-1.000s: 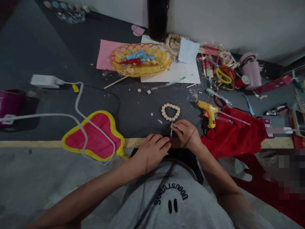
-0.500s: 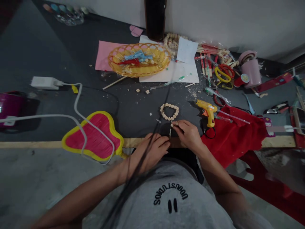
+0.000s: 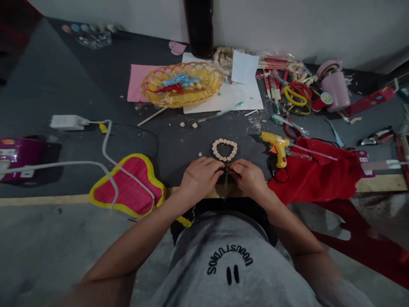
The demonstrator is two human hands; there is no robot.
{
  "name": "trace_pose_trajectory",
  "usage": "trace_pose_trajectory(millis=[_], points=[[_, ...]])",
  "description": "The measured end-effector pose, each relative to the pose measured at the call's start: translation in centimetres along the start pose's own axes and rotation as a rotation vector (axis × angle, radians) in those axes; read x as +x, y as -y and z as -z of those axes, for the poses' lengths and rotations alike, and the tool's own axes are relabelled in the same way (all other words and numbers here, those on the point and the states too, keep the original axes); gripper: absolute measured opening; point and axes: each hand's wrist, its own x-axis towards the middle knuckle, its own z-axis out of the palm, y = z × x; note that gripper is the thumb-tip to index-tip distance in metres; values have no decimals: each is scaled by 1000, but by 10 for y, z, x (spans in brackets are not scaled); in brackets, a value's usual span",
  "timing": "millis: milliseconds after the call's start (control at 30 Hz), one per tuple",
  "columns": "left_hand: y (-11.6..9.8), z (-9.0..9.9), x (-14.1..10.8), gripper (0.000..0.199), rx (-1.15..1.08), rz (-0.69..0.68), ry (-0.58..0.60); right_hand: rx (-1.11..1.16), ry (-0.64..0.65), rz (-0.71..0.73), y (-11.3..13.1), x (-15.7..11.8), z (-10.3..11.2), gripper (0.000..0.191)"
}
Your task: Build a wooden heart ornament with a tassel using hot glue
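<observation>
A ring of small pale wooden beads lies on the dark table just beyond my hands. From its near side a thin pale string runs down between my fingers and hangs over the table edge. My left hand pinches the string close to the ring. My right hand pinches it from the other side, its fingertips almost meeting the left ones. What exactly lies between the fingertips is too small to make out. Two loose beads sit farther back.
A yellow glue gun lies right, beside red cloth. A pink and yellow padded shape with a white cable overhangs the edge at left. Behind are a wicker basket, scissors, a pink bottle and a purple box.
My left hand has moved up and forward to the string by the ring, its fingers meeting the right hand's. The right hand has stayed near the ring. The view has shifted slightly.
</observation>
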Motion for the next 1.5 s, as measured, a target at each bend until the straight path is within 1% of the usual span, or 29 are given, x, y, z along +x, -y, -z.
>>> trace_pose_trajectory(millis=[100, 167, 267, 500, 667, 800, 867, 967, 1000, 1067, 1167, 1233, 1367, 1500], points=[[-1, -4, 1, 11, 1, 18, -5, 15, 6, 5, 0, 0, -1, 19], [-1, -3, 1, 11, 9, 56, 0, 32, 9, 10, 0, 0, 0, 20], [0, 0, 2, 10, 14, 93, 1, 50, 6, 22, -1, 1, -1, 16], [1, -5, 9, 14, 30, 89, 51, 60, -26, 37, -5, 0, -6, 19], [-1, -7, 10, 15, 66, 90, 89, 47, -4, 23, -2, 0, -5, 15], [0, -5, 11, 18, 81, 97, 132, 38, 30, 22, -1, 2, -2, 17], [-1, -4, 11, 18, 84, 104, 145, 70, 11, 9, -2, 1, 0, 19], [-1, -4, 11, 17, 67, 117, 146, 116, -72, -9, -1, -7, 4, 18], [-1, -4, 11, 17, 56, 120, 147, 112, -90, -1, 0, -12, 5, 17], [-1, -3, 10, 17, 33, 122, 158, 74, -84, 57, 4, -22, 6, 14], [-2, -1, 11, 18, 21, 128, 183, -9, -9, 203, 14, -36, 4, 14], [-3, 0, 13, 18, 26, 140, 185, -61, 33, 261, 20, -41, 1, 14], [-6, -1, 15, 19, 23, 114, 167, -97, 71, 269, 25, -43, -4, 12], [-5, -1, 15, 20, 39, 102, 162, -76, 68, 269, 24, -43, -7, 12]])
